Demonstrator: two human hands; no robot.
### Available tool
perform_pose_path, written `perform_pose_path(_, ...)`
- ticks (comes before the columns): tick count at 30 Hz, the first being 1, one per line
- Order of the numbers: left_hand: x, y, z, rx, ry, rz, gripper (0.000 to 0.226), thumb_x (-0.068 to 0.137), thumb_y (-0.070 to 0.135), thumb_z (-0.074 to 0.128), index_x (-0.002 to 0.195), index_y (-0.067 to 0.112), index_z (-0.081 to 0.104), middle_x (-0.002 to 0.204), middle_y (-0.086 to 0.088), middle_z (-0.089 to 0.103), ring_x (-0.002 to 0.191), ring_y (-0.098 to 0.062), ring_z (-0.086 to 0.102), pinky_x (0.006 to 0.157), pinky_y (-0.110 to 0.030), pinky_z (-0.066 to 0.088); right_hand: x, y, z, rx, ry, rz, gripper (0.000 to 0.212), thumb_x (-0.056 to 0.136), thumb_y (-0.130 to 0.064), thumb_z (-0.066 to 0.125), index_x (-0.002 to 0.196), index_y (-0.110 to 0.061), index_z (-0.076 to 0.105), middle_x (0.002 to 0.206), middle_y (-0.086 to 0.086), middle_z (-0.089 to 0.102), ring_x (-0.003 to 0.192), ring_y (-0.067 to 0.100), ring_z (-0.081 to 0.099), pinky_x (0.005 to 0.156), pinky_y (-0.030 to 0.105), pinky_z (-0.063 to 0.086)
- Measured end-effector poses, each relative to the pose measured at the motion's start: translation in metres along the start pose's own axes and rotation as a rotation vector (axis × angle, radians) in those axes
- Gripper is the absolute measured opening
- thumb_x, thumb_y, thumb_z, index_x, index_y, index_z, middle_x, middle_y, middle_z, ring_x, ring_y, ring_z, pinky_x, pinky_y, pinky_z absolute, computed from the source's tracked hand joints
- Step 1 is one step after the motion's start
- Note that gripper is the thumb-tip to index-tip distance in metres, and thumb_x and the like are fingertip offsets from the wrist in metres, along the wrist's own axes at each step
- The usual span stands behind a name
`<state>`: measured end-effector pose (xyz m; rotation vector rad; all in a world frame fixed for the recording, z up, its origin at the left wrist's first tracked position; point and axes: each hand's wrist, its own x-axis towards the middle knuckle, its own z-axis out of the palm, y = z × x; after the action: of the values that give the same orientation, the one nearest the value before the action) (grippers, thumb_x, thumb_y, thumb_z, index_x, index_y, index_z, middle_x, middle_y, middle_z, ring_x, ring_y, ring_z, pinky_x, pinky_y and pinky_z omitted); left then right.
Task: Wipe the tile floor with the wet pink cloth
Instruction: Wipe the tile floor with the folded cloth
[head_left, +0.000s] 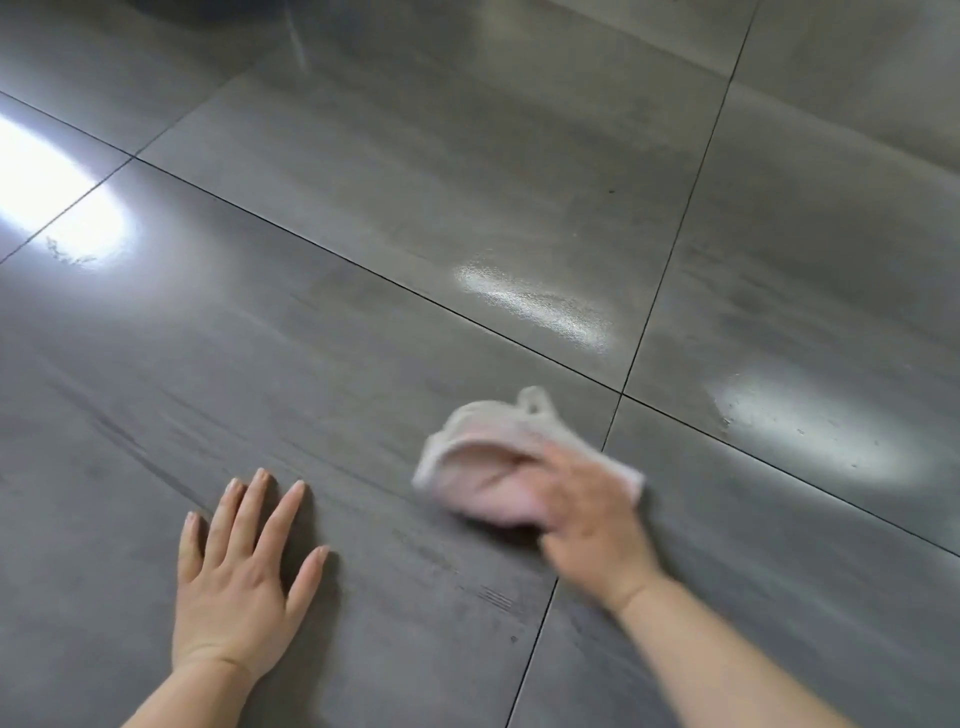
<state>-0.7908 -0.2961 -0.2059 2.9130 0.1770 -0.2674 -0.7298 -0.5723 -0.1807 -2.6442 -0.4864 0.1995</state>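
Note:
A crumpled pink cloth (488, 457) lies pressed on the grey tile floor (363, 208), just left of a grout line crossing. My right hand (592, 512) grips the cloth's near right part, blurred by motion, and hides some of it. My left hand (244, 566) rests flat on the tile to the left, fingers spread, holding nothing, about a hand's width from the cloth.
Large glossy grey tiles with dark grout lines fill the view. Wet shiny streaks (535, 306) lie beyond the cloth and to the right (810, 436). A bright light reflection (57, 192) sits at the left edge. A dark rounded shape (208, 13) shows at the top edge.

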Motion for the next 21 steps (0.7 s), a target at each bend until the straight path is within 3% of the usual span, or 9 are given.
perform_pose_path(1, 0.0, 0.001, 0.0, -0.008, -0.001, -0.002, 0.068, 0.086, 0.062, 0.004, 0.125, 0.02, 0.042, 0.129, -0.018, 0.056, 0.125, -0.025, 0.027, 0.112, -0.022, -0.014, -0.002, 0.027, -0.021, -0.005, 0.002, 0.098, 0.066, 0.064, -0.006, 0.039, 0.124, -0.031, 0.05, 0.128, -0.005, 0.053, 0.119, 0.012, 0.05, 0.103, 0.03, 0.041)
perform_pose_path(3, -0.004, 0.003, 0.003, -0.018, -0.025, -0.003, 0.068, 0.086, 0.061, 0.003, 0.125, 0.019, 0.041, 0.128, -0.018, 0.056, 0.126, -0.026, 0.026, 0.112, -0.022, -0.013, -0.013, 0.074, -0.054, -0.103, 0.111, 0.467, 0.056, 0.07, -0.021, 0.033, 0.122, -0.018, 0.056, 0.126, 0.014, 0.056, 0.12, 0.032, 0.051, 0.101, 0.043, 0.042)
perform_pose_path(6, 0.001, 0.002, 0.001, -0.023, -0.04, -0.005, 0.068, 0.086, 0.061, 0.003, 0.125, 0.02, 0.041, 0.127, -0.017, 0.057, 0.129, -0.025, 0.017, 0.113, -0.024, -0.012, -0.02, 0.104, -0.073, -0.132, 0.245, 0.951, 0.076, 0.074, -0.045, 0.028, 0.142, -0.012, 0.031, 0.146, 0.024, 0.033, 0.137, 0.038, 0.024, 0.112, 0.048, 0.016)
perform_pose_path(8, 0.005, 0.001, 0.0, -0.005, -0.028, -0.004, 0.067, 0.087, 0.06, 0.003, 0.125, 0.019, 0.04, 0.127, -0.017, 0.057, 0.128, -0.026, 0.022, 0.113, -0.025, -0.011, 0.011, 0.101, -0.071, -0.036, 0.322, 1.166, 0.062, 0.089, -0.039, 0.034, 0.145, -0.018, 0.019, 0.152, 0.018, 0.021, 0.14, 0.033, 0.017, 0.113, 0.046, 0.011)
perform_pose_path(10, 0.006, 0.002, 0.0, 0.026, -0.04, -0.003, 0.066, 0.088, 0.059, 0.003, 0.126, 0.019, 0.04, 0.128, -0.017, 0.056, 0.126, -0.027, 0.027, 0.113, -0.027, -0.01, 0.057, 0.092, -0.067, -0.045, 0.349, 1.228, 0.058, 0.095, -0.031, 0.038, 0.146, -0.018, 0.015, 0.152, 0.021, 0.017, 0.138, 0.036, 0.018, 0.113, 0.044, 0.011)
perform_pose_path(13, 0.004, -0.001, 0.003, 0.034, -0.058, -0.009, 0.066, 0.088, 0.059, 0.003, 0.125, 0.019, 0.04, 0.129, -0.016, 0.055, 0.127, -0.027, 0.024, 0.114, -0.028, -0.01, 0.112, 0.036, -0.027, -0.108, 0.213, 0.974, 0.058, 0.095, -0.033, 0.037, 0.147, -0.023, 0.013, 0.148, 0.019, 0.023, 0.137, 0.034, 0.02, 0.111, 0.043, 0.017)
perform_pose_path(17, 0.002, -0.006, 0.0, -0.004, -0.017, -0.023, 0.067, 0.087, 0.061, 0.003, 0.125, 0.02, 0.04, 0.13, -0.017, 0.055, 0.126, -0.026, 0.025, 0.113, -0.025, -0.012, 0.135, -0.073, 0.028, -0.154, -0.097, 0.246, 0.057, 0.093, -0.028, 0.04, 0.146, -0.024, 0.019, 0.153, 0.013, 0.021, 0.138, 0.031, 0.02, 0.109, 0.04, 0.02)
perform_pose_path(19, 0.001, -0.005, -0.001, -0.022, 0.001, -0.024, 0.068, 0.086, 0.062, 0.003, 0.125, 0.02, 0.041, 0.13, -0.018, 0.055, 0.125, -0.026, 0.026, 0.113, -0.023, -0.013, 0.121, -0.078, 0.034, -0.141, -0.286, -0.076, 0.063, 0.089, -0.028, 0.045, 0.146, -0.03, 0.02, 0.157, 0.007, 0.011, 0.143, 0.025, 0.01, 0.115, 0.038, 0.009)
perform_pose_path(21, 0.002, 0.0, -0.001, -0.038, 0.0, -0.017, 0.069, 0.086, 0.062, 0.003, 0.124, 0.02, 0.041, 0.13, -0.018, 0.054, 0.125, -0.025, 0.026, 0.112, -0.022, -0.013, 0.109, -0.034, 0.015, -0.165, -0.222, -0.235, 0.065, 0.075, -0.025, 0.043, 0.139, -0.028, 0.037, 0.148, 0.011, 0.036, 0.136, 0.026, 0.03, 0.112, 0.037, 0.019)
